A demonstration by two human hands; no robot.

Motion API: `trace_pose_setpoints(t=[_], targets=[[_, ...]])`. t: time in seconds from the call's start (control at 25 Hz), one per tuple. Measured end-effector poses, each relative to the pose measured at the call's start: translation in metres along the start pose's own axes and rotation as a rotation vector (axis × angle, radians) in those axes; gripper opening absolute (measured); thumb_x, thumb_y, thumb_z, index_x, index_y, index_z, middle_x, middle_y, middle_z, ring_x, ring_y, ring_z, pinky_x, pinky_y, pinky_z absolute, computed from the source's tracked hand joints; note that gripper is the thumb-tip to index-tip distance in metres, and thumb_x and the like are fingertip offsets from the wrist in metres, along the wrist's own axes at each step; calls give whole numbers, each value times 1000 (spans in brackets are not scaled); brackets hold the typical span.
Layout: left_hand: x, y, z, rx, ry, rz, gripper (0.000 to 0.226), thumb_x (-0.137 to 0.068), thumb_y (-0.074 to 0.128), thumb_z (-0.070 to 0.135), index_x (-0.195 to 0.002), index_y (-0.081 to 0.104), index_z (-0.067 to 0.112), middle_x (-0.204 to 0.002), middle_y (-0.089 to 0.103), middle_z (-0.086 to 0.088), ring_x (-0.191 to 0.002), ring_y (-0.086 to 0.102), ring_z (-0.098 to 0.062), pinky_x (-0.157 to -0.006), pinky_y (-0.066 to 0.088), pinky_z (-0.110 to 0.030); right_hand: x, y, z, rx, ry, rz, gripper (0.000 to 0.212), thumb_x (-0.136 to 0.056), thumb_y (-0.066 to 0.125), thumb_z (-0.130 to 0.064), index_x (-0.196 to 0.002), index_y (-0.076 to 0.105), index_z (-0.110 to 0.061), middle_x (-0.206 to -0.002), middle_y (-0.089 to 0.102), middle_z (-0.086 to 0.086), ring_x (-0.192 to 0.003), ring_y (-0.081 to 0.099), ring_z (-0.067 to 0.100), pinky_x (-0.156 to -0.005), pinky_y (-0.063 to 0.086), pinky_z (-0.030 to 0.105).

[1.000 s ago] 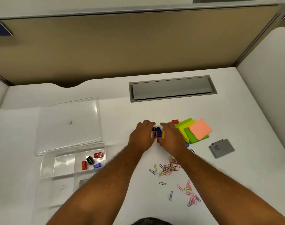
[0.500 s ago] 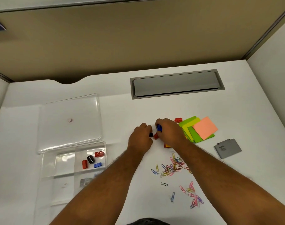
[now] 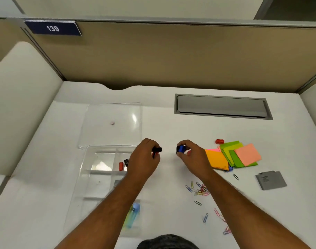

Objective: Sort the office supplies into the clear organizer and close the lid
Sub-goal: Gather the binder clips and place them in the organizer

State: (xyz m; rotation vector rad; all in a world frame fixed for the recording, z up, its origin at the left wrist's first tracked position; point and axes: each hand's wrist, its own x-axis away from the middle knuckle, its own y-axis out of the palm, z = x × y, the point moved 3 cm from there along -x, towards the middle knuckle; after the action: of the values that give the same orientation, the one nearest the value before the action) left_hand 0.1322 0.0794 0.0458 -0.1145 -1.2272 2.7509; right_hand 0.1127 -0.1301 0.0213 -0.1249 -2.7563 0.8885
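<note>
My left hand (image 3: 144,159) is closed on small binder clips, a black one (image 3: 157,150) sticking out with red beneath it. My right hand (image 3: 191,155) is closed on a blue binder clip (image 3: 181,148) with something red in the palm. The two hands are apart above the white desk. The clear organizer (image 3: 92,178) lies at the left, partly under my left forearm, with a red clip (image 3: 121,166) and a black clip (image 3: 126,162) in a far compartment. Its clear lid (image 3: 110,124) lies flat behind it. Coloured paper clips (image 3: 200,190) are scattered by my right forearm.
Sticky notes (image 3: 240,156) in orange, green and pink lie at the right, with a red clip (image 3: 219,141) behind them and a grey pad (image 3: 271,180) in front. A grey cable hatch (image 3: 222,106) is set in the desk. Partition walls enclose three sides.
My hands have pulled apart, each carrying clips off the desk; the left has shifted toward the organizer. An orange note is now uncovered. The camera view has turned left.
</note>
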Motion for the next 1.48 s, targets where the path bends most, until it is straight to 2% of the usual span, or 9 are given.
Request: trace_pose_setpoints(t=[0.12, 0.28, 0.44, 0.68, 0.84, 1.04, 1.2, 1.36, 1.48], targets=[[23, -37, -44, -38, -135, 24, 15, -86, 73, 17, -97, 67, 27, -96, 62, 13, -84, 61, -6, -76, 50, -21, 21, 50, -42, 49, -164, -139, 27, -90, 73, -18, -114, 69, -30, -105, 68, -15, -71, 55, -4, -75, 43, 13], [34, -50, -89, -78, -250, -39, 18, -89, 74, 22, -105, 67, 25, -101, 65, 8, -90, 67, -15, -82, 52, -25, 29, 108, -74, 187, -275, -236, 34, -92, 69, -26, -125, 65, -32, -114, 68, -7, -100, 62, 11, -93, 51, 29], [32, -47, -93, -70, -242, -46, 41, -88, 77, 29, -127, 64, 21, -126, 63, 2, -112, 61, -19, -99, 51, -33, 28, 118, -78, 223, -253, -256, 55, -90, 75, -36, -142, 55, -34, -124, 63, -5, -110, 62, 12, -94, 50, 27], [23, -15, -48, -192, -92, -25, 33, -87, 74, 41, -117, 67, 29, -124, 64, 7, -114, 57, -17, -98, 49, -37, 36, 59, -26, 266, -160, -74, 40, -91, 74, -39, -128, 60, -35, -114, 61, -14, -90, 55, 2, -78, 50, 20], [11, 36, 0, -174, 48, -149, 31, -88, 71, 38, -117, 65, 28, -125, 61, 8, -116, 54, -17, -91, 47, -34, 39, 3, 27, 243, -64, 40, 31, -89, 75, -29, -119, 65, -32, -101, 61, -14, -77, 52, 2, -70, 44, 20], [-15, 111, 47, -186, 88, -320, 45, -92, 68, 34, -134, 56, 26, -138, 55, 5, -126, 50, -18, -94, 49, -31, 16, -64, 80, 256, 74, 160, 28, -90, 71, -20, -118, 67, -24, -107, 65, -3, -98, 63, 17, -82, 52, 36], [-37, 151, 55, -250, 72, -357, 45, -94, 64, 30, -138, 55, 25, -135, 56, 1, -120, 53, -21, -87, 52, -34, -26, -105, 107, 333, 81, 169, 30, -94, 66, -17, -123, 68, -23, -121, 65, 0, -106, 65, 21, -89, 54, 39], [-46, 163, 52, -303, 86, -312, 22, -100, 53, 27, -118, 66, 23, -113, 62, 1, -103, 59, -20, -73, 51, -32, -64, -112, 127, 511, 112, 63, 37, -98, 60, -12, -134, 62, -20, -136, 57, 1, -108, 67, 28, -87, 57, 41], [-45, 157, 50, -273, 69, -280, 21, -99, 54, 28, -114, 67, 23, -108, 63, 3, -100, 60, -19, -72, 50, -32, -80, -105, 133, 599, 64, 12, 25, -97, 60, -11, -119, 67, -18, -121, 59, 3, -97, 68, 29, -79, 58, 41]])
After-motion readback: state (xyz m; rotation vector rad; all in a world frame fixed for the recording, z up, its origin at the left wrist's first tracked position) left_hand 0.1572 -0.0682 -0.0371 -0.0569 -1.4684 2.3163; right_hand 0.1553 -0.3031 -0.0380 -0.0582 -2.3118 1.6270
